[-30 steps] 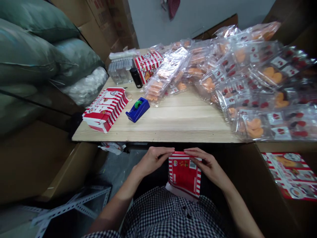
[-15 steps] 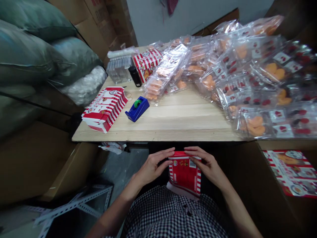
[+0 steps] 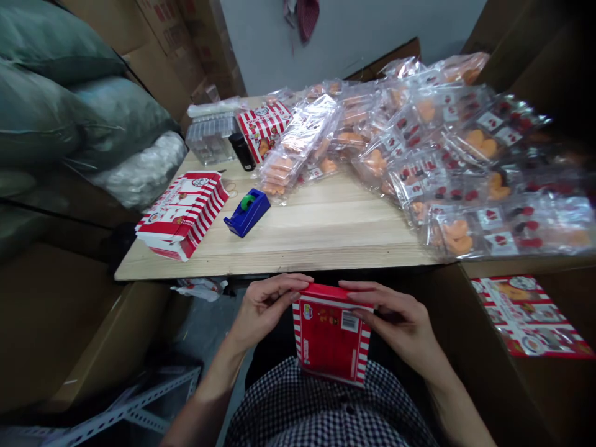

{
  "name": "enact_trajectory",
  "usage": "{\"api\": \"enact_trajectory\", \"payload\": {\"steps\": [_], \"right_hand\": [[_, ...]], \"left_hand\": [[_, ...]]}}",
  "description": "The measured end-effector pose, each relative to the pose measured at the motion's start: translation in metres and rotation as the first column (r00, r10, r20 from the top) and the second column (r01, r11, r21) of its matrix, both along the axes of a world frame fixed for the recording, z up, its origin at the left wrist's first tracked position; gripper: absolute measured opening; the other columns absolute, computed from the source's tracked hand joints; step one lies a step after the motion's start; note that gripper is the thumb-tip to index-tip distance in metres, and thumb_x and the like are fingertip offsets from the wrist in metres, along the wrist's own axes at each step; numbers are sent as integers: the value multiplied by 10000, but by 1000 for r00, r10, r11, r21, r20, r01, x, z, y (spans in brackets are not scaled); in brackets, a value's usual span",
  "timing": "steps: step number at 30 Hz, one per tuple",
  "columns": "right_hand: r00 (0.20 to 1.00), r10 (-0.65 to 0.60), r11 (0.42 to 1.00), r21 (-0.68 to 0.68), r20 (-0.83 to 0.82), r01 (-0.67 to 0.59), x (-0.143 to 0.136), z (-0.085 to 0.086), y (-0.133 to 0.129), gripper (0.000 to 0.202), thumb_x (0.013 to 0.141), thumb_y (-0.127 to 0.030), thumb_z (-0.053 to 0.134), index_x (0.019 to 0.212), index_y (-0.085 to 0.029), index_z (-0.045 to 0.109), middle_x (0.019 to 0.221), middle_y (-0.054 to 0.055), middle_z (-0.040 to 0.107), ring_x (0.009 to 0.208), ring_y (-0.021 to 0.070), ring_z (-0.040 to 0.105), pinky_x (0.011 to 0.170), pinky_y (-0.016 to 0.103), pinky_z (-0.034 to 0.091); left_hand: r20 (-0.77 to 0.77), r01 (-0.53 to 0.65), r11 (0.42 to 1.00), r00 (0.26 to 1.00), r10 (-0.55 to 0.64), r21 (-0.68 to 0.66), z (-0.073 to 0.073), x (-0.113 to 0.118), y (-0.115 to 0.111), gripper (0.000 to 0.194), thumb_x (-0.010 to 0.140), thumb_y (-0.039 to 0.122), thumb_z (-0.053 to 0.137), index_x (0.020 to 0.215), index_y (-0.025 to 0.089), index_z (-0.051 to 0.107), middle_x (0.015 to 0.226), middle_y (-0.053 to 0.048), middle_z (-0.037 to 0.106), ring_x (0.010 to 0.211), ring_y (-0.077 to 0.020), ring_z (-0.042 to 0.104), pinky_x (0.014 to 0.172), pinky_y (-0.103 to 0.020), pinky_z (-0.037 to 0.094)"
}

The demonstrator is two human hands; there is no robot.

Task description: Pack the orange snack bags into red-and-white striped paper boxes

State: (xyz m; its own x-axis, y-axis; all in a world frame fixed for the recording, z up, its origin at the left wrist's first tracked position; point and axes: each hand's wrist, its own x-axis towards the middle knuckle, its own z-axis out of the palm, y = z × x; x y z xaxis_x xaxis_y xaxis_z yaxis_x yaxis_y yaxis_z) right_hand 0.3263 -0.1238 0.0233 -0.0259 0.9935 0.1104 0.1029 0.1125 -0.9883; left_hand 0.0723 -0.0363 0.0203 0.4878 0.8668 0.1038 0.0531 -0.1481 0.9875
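Observation:
Above my lap, in front of the table edge, a red cardboard box (image 3: 331,341) with red-and-white striped sides is held upright, its barcode face toward me. My left hand (image 3: 267,307) grips its upper left corner between thumb and fingers. At the upper right corner, my right hand (image 3: 395,313) pinches it the same way, thumb near the barcode and fingers along the top edge. The box's far side is hidden.
On the table (image 3: 326,242) lie a stack of flat striped cartons (image 3: 179,211), a blue tape dispenser (image 3: 248,213), a black cylinder (image 3: 242,152) and many clear packets (image 3: 459,236). At right, a cardboard box (image 3: 512,397) holds a printed package (image 3: 531,316). Sacks (image 3: 84,118) stand left.
The red box has come up slightly and closer, held in both hands; its bottom flap that hung loose no longer shows. The view has shifted a little to the right.

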Motion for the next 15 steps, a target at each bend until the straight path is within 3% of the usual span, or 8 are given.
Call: {"api": "enact_trajectory", "payload": {"steps": [2, 5, 8, 10, 12, 13, 15], "right_hand": [[997, -17, 996, -87, -74, 11, -3, -4, 5, 332, 912, -300, 713, 1240, -347, 702, 1313, 49, 690, 1124, 268, 693, 899, 406, 611], [991, 53, 982, -173, -125, -74, -8, -13, 12, 433, 933, -356, 678, 1361, -348, 616, 1410, 45, 625, 1211, 266, 647, 993, 417, 564], [990, 47, 976, -206, -135, -74, -11, -23, 13, 312, 938, -379, 667, 1242, -321, 707, 1273, 48, 711, 1151, 262, 676, 963, 381, 570], [991, -5, 969, -244, -136, -28, -10, -31, 12, 277, 928, -395, 676, 1180, -294, 735, 1193, 57, 740, 1055, 256, 710, 882, 347, 593], [990, -43, 961, -278, -136, 3, -6, -40, 10, 295, 914, -412, 689, 1171, -272, 729, 1174, 69, 741, 996, 254, 722, 809, 319, 600], [988, -59, 956, -292, -143, 15, -3, -45, 10, 314, 902, -416, 702, 1176, -264, 720, 1166, 75, 741, 972, 254, 726, 773, 308, 600], [980, -103, 948, -315, -168, 45, 2, -53, 9, 359, 873, -419, 735, 1188, -252, 701, 1147, 84, 741, 932, 259, 733, 710, 297, 599]], "left_hand": [[-4, -7, 1000, 1000, 7, 1, -1, 2, 2, 169, 935, 230, 640, 1032, 195, 774, 1144, -103, 758, 1111, -231, 700, 946, -352, 584], [5, -9, 1000, 1000, 9, -26, -7, 8, 0, 176, 947, 239, 621, 1040, 190, 763, 1168, -103, 748, 1131, -229, 689, 965, -344, 567], [3, 18, 998, 1000, -18, -67, -12, 11, -2, 205, 966, 256, 590, 1089, 181, 736, 1207, -112, 729, 1136, -223, 683, 979, -337, 553], [-40, 30, 998, 999, -33, -60, -15, 6, 8, 297, 958, 278, 602, 1233, 191, 672, 1265, -118, 699, 1161, -222, 667, 1002, -344, 537], [-120, -106, 993, 987, 111, 45, -17, -10, 32, 425, 935, 302, 629, 1348, 211, 583, 1350, -115, 643, 1218, -226, 627, 1045, -361, 502], [-158, -252, 956, 949, 274, 148, -18, -22, 50, 432, 928, 313, 628, 1346, 218, 573, 1386, -107, 612, 1257, -226, 594, 1073, -369, 473], [-216, -529, 778, 762, 611, 338, -19, -52, 90, 375, 902, 324, 630, 1254, 198, 607, 1367, -114, 602, 1264, -236, 566, 1088, -388, 444]]}}
